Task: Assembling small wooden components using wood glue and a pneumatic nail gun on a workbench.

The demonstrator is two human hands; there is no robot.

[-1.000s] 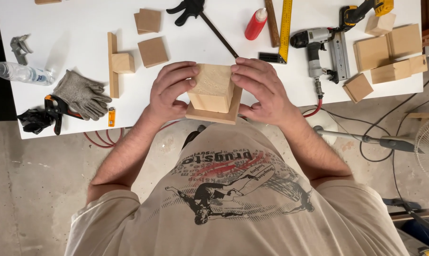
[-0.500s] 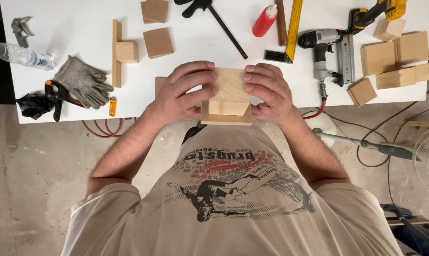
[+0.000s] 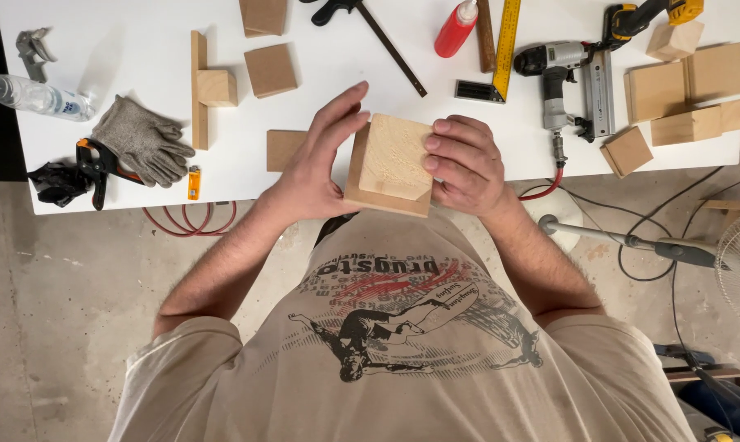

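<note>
Around us on the table [image 3: 124, 49] lie gloves [image 3: 141, 147], a bottle [image 3: 30, 94], wood squares [image 3: 270, 69], a nailer [image 3: 568, 82] and a glue bottle [image 3: 456, 29]. The clamp [image 3: 362, 20] is cut off at the top edge. Our left hand [image 3: 317, 164], fingers straight and together, and right hand [image 3: 464, 164], fingers curled, pinch the block [image 3: 390, 164] at the table's near edge.

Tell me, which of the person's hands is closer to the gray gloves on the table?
The left. The left hand holds the wooden block on the side facing the gray gloves, though apart from them. The right hand grips the block's far side, farther away.
</note>
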